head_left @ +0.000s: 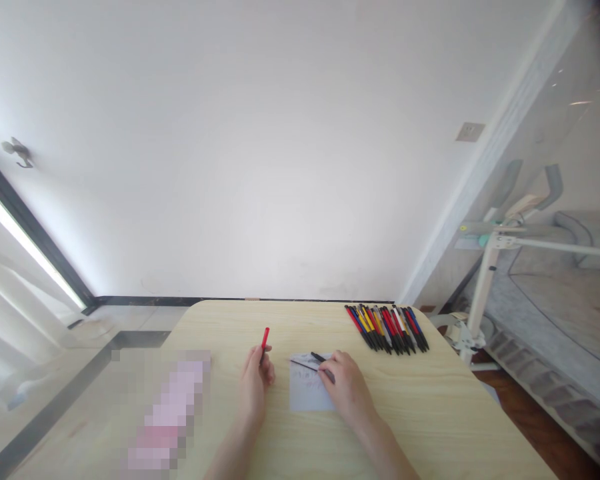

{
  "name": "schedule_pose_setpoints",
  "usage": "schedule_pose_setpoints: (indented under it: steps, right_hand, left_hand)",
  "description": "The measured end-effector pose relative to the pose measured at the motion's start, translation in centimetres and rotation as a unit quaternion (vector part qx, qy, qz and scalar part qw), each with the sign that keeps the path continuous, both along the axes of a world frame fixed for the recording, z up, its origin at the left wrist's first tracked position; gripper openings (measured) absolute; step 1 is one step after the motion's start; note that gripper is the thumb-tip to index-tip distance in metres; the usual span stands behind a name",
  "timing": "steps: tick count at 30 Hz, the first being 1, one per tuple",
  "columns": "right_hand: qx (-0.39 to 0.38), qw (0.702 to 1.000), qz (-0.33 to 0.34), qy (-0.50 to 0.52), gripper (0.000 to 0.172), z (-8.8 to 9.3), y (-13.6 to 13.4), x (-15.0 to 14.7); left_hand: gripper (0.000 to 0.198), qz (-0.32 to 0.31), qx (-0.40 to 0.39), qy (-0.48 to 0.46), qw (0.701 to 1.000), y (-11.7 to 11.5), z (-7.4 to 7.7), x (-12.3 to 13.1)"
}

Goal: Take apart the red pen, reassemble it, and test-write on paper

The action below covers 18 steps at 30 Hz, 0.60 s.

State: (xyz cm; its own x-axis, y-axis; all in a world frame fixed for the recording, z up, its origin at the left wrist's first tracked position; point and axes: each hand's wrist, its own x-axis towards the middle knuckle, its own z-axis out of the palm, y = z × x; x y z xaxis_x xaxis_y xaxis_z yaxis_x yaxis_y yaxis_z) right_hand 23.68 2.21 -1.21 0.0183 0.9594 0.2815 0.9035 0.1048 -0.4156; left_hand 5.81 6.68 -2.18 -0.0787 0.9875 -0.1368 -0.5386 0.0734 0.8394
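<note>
Ok so a red pen (265, 337) is gripped in the left fingers (268, 375), and a thin dark stick (303, 365) is pinched by the right fingers (329, 368) over some paper (307, 400). A row of pens (386, 329) is parked nearby.

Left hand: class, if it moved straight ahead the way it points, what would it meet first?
The left hand would probably meet the white wall beyond the table; depth is unclear.

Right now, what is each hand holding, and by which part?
The left hand grips a red pen barrel by its lower, dark end. The right hand pinches at least one dark, slender piece; where is unclear.
</note>
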Motion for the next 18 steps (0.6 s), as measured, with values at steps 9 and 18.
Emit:
schedule_pose_setpoints:
  steps: [9, 18]
  right_hand:
    - [-0.051, 0.992, 0.017, -0.113, 0.014, 1.4, 0.3, 0.0]
    - [-0.171, 0.945, 0.060, -0.272, 0.015, 3.2, 1.5, -2.1]
  left_hand:
    - [0.029, -0.008, -0.008, -0.010, 1.000, 0.2, 0.0, 0.0]
    - [0.029, -0.018, -0.012, 0.001, 1.000, 0.3, -0.5, 0.0]
